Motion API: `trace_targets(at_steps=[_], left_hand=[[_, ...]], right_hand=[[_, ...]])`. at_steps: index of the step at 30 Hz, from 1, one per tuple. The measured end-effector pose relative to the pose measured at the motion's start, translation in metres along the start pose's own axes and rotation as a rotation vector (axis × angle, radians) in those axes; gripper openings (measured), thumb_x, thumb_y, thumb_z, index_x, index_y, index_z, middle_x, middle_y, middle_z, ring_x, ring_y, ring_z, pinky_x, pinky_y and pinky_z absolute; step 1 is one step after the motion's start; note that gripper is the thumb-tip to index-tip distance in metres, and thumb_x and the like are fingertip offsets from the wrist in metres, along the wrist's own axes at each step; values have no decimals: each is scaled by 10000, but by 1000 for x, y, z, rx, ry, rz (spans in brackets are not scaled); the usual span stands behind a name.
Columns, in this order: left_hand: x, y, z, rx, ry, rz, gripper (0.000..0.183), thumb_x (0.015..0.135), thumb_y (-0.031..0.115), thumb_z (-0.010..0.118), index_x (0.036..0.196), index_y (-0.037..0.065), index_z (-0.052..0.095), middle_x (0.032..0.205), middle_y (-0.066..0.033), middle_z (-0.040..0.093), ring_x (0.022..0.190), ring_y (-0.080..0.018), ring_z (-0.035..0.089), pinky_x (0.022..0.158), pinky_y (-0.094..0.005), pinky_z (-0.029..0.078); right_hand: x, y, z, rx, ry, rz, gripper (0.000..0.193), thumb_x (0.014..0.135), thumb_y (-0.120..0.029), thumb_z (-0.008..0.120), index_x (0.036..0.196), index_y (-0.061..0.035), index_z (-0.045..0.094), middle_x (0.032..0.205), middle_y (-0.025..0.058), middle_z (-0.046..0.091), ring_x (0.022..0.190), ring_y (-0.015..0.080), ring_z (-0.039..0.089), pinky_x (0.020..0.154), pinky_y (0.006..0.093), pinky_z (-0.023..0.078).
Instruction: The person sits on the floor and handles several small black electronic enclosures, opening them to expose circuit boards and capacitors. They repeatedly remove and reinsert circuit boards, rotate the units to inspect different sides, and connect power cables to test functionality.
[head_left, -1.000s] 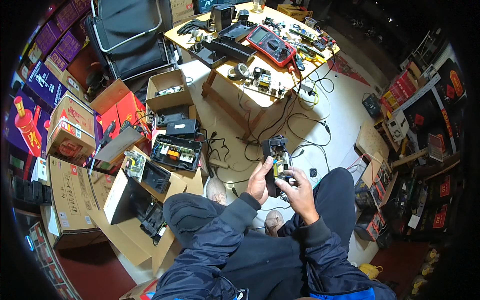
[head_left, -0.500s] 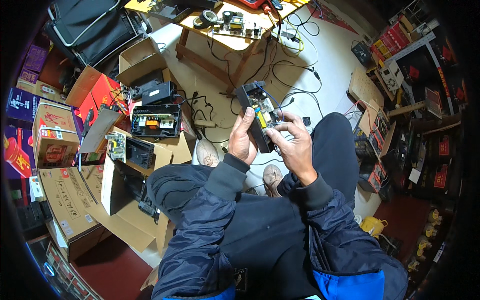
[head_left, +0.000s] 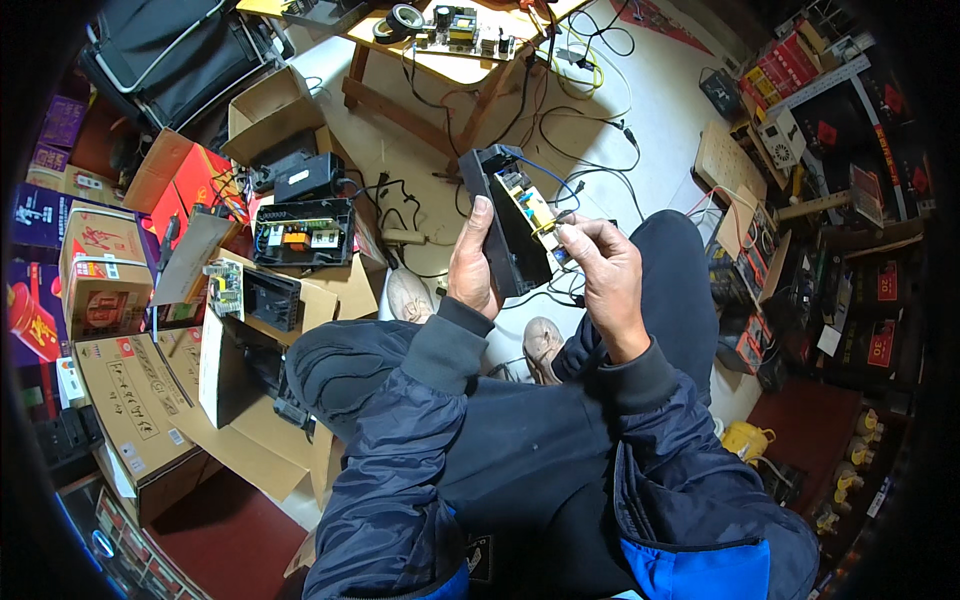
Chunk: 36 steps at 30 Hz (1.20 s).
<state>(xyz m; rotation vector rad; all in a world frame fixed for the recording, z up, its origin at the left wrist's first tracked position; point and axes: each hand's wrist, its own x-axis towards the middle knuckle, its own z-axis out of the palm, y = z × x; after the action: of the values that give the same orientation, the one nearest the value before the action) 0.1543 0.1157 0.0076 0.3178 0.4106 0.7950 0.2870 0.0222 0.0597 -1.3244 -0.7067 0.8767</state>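
Circuit board (head_left: 535, 212) has now tilted partly out of its black casing (head_left: 513, 247), above the floor (head_left: 668, 140). Left hand (head_left: 470, 268) grips the casing; right hand (head_left: 612, 280) has fingers pinching the board's near end. Hasty pulling could strain the blue wire (head_left: 549, 173).

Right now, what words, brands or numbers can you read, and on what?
I'll leave wording uncopied, but print shows here:
Brown carton, left: dark characters.
Two red labels, far right: numbers.
White label on a black box: too small to read.
Circuit board at the right hand: nothing readable.
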Motion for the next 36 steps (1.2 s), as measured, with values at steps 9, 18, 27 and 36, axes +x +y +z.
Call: trace_targets(at_steps=[9,18,27,36], left_hand=[[1,3,3,28,61,-11,584,1050,504,600,1391,31,580,1246,-101,705,1067,-191,709,962,-341,575],[2,0,-5,73,109,-22,581,1012,518,662,1323,30,617,1145,-70,714,956,-158,697,829,-308,577],[1,0,1,89,109,-11,581,1010,538,653,1297,34,630,1127,-70,720,947,-159,705,820,-318,594],[2,-1,2,73,140,-27,593,1025,541,625,1327,31,622,1164,-81,723,985,-177,712,865,-342,600]], right_hand=[[6,6,-13,348,-6,231,221,1051,-194,643,1089,15,700,1112,108,740,982,148,690,871,307,557],[18,30,-36,754,-155,437,443,1111,-302,404,1377,18,555,1205,177,716,909,217,752,452,215,539],[19,35,-42,802,-131,501,442,1108,-326,409,1354,4,569,1198,178,718,889,211,746,435,212,514],[14,22,-28,674,-24,391,297,1085,-257,515,1157,1,641,1115,136,729,936,183,706,797,344,585]])
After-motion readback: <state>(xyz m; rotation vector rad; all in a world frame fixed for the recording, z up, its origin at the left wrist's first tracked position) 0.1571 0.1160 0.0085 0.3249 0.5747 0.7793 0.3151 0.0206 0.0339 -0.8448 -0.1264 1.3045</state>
